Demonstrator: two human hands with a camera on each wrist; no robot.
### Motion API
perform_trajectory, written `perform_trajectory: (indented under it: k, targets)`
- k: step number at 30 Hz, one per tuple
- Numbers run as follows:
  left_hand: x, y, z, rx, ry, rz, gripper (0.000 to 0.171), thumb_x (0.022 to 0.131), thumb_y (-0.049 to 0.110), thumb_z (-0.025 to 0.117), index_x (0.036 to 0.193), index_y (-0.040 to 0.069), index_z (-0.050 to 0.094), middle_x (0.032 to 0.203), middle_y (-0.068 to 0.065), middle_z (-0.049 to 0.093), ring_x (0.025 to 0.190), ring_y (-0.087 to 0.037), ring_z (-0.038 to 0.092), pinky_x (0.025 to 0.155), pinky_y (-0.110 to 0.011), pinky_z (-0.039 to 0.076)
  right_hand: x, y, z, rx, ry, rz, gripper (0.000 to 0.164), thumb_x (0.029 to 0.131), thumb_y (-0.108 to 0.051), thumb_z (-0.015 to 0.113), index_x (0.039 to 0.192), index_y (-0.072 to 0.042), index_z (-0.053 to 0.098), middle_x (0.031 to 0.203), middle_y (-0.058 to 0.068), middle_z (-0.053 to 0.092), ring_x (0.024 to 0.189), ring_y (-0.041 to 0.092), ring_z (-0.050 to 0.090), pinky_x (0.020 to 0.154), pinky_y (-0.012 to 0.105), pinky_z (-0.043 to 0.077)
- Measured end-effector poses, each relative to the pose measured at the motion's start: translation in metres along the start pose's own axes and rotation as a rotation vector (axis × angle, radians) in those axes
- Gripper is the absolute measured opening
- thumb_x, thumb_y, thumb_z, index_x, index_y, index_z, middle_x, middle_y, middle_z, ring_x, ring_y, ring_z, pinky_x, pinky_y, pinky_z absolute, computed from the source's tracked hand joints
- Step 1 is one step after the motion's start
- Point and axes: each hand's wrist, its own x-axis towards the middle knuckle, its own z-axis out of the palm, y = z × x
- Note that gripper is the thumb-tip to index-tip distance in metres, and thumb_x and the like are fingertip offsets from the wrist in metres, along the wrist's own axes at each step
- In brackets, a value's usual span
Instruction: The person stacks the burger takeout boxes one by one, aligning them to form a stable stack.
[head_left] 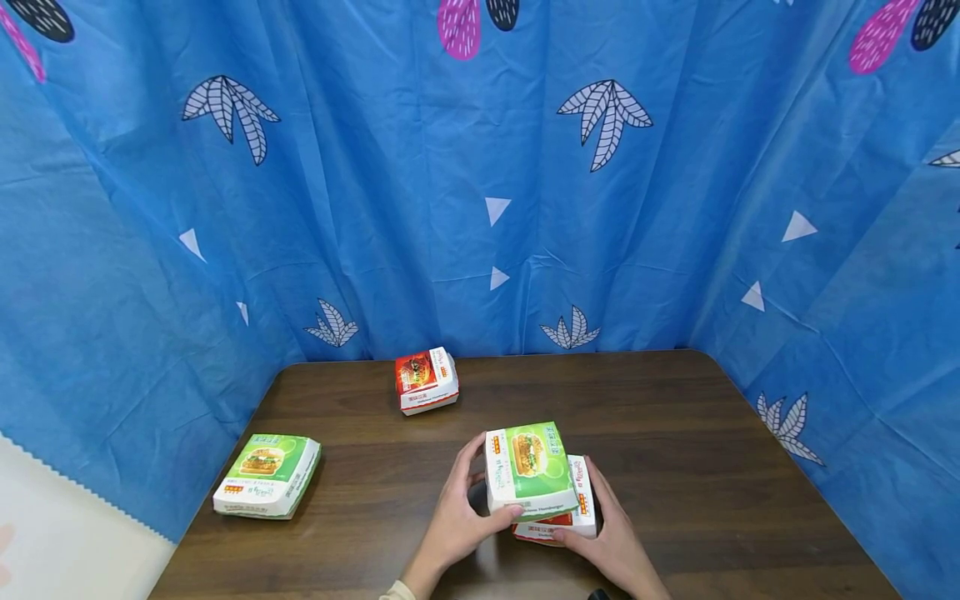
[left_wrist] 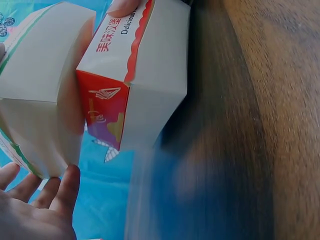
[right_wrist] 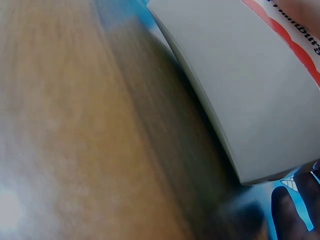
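Observation:
My left hand [head_left: 459, 518] holds a green-and-white burger box [head_left: 531, 468], thumb at its near edge and fingers along its left side. Gripped by my right hand [head_left: 613, 540] is a red-and-white burger box [head_left: 585, 493], partly hidden below and to the right of the green one. In the left wrist view, the green-trimmed box [left_wrist: 37, 65] is tilted beside the red-trimmed box [left_wrist: 157, 65], with left fingertips [left_wrist: 67, 192] against its far end. The right wrist view shows the pale side of the red-trimmed box [right_wrist: 245, 95] close over the tabletop.
Another green-and-white burger box [head_left: 268, 475] lies at the left of the dark wooden table [head_left: 697, 467]. Toward the back edge sits a second red-and-white burger box [head_left: 427, 381]. A blue patterned curtain [head_left: 420, 208] surrounds the table's back and sides.

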Motion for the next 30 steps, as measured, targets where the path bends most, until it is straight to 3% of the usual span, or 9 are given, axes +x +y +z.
perform_trajectory:
  k: [8,16,23,30]
  targets:
    - [0.001,0.001,0.004,-0.021,-0.036,0.012,0.102,0.077,0.034,0.091,0.16,0.028,0.032,0.159,0.002,0.041,0.137,-0.016,0.047,0.108,-0.032,0.048,-0.001,0.001,0.001,0.005,0.019,-0.046,0.118,0.074,-0.041,0.093,0.165,-0.016,0.022,0.167,0.014,0.031,0.145,0.037,0.037,0.108,0.063,0.036]
    - [0.003,0.003,0.009,-0.001,-0.076,0.015,0.102,0.078,0.037,0.089,0.162,0.028,0.03,0.162,0.006,0.038,0.141,-0.017,0.046,0.108,-0.035,0.049,0.0,0.001,0.001,0.013,0.027,-0.065,0.118,0.074,-0.041,0.093,0.164,-0.013,0.024,0.166,0.017,0.032,0.147,0.041,0.036,0.109,0.065,0.035]
    - [0.006,-0.001,0.012,0.03,-0.097,0.066,0.101,0.081,0.036,0.087,0.162,0.031,0.027,0.162,0.002,0.038,0.142,-0.021,0.045,0.106,-0.038,0.051,-0.001,-0.001,0.0,0.041,0.003,-0.048,0.116,0.076,-0.04,0.092,0.165,-0.013,0.022,0.167,0.014,0.03,0.147,0.039,0.036,0.107,0.064,0.037]
    - [0.008,0.002,0.014,0.003,-0.13,0.021,0.1,0.081,0.036,0.087,0.162,0.034,0.028,0.165,0.005,0.034,0.144,-0.018,0.042,0.108,-0.039,0.049,0.0,0.0,0.0,0.052,0.012,-0.089,0.114,0.075,-0.04,0.093,0.165,-0.026,0.023,0.167,0.009,0.031,0.146,0.034,0.038,0.107,0.06,0.039]
